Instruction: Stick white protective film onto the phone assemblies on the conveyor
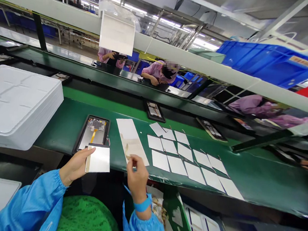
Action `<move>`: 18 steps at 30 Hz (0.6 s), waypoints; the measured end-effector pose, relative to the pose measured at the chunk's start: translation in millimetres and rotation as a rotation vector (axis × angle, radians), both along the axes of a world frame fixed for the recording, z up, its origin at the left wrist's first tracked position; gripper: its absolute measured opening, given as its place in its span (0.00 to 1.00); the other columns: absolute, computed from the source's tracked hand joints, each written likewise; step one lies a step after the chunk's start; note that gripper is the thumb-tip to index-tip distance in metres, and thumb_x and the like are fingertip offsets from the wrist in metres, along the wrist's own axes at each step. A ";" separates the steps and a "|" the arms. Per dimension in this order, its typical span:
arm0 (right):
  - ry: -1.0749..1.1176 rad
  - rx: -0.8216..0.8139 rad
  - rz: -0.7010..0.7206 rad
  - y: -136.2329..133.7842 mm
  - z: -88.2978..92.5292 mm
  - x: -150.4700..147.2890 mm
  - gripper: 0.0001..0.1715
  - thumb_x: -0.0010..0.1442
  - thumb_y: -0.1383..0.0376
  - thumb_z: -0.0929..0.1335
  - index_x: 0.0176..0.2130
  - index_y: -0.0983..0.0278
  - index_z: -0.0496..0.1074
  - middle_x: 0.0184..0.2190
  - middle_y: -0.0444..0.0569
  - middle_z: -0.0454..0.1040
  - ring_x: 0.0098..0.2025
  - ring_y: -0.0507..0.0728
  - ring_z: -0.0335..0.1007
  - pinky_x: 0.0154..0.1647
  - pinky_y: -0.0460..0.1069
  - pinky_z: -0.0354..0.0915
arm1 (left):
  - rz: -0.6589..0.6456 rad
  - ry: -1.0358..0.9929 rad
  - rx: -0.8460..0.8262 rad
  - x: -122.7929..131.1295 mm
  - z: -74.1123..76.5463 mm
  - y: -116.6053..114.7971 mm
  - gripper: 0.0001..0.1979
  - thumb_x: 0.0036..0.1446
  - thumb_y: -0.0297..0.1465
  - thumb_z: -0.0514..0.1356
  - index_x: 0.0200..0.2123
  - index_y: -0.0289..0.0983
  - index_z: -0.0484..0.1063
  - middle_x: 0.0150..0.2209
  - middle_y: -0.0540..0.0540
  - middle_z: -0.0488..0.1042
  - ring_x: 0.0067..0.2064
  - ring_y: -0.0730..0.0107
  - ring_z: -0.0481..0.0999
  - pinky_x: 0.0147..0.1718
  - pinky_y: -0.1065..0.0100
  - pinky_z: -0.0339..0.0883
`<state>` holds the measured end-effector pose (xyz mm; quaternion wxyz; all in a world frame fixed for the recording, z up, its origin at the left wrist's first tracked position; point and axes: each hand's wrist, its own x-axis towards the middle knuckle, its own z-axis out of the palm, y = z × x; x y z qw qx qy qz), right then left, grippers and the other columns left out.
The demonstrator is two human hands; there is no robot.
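My left hand grips a flat silver-white battery by its left side, where a tan strip runs along the edge. Right behind it on the green bench lies an open tablet housing with a circuit board and an orange ribbon cable. My right hand pinches a thin adhesive strip over a long white backing sheet with a beige lower part. Where the strip ends under the fingers is hidden. Several more flat batteries lie in rows to the right of the sheet.
Stacked white plastic trays stand at the left. Beyond the bench, a green conveyor belt carries tablet housings. A blue bin sits on the overhead rail. Below the bench is a green box with scraps. Co-workers sit opposite.
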<state>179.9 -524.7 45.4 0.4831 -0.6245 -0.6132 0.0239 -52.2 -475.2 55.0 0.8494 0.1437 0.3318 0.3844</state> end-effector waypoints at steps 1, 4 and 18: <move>-0.036 0.004 0.139 -3.4 5.2 -13.7 0.10 0.68 0.67 0.61 0.41 0.62 0.71 0.35 0.51 0.75 0.37 0.57 0.74 0.40 0.52 0.71 | 0.010 -0.040 -0.003 3.7 -1.0 1.2 0.22 0.60 0.31 0.62 0.57 0.33 0.70 0.45 0.38 0.80 0.45 0.56 0.81 0.46 0.60 0.74; -0.164 -0.050 0.511 -13.9 20.3 -55.5 0.14 0.68 0.72 0.59 0.47 0.61 0.71 0.40 0.52 0.75 0.45 0.58 0.73 0.46 0.53 0.71 | 0.035 -0.095 0.001 13.3 -2.0 2.8 0.22 0.64 0.36 0.59 0.59 0.37 0.68 0.44 0.40 0.80 0.41 0.60 0.82 0.44 0.61 0.74; -0.700 0.061 0.560 -17.6 16.6 -85.9 0.13 0.67 0.74 0.59 0.37 0.63 0.70 0.27 0.50 0.70 0.30 0.58 0.67 0.29 0.52 0.65 | 0.109 -0.076 0.047 22.3 -3.9 -4.1 0.24 0.65 0.43 0.56 0.60 0.39 0.67 0.44 0.42 0.80 0.41 0.63 0.80 0.44 0.63 0.73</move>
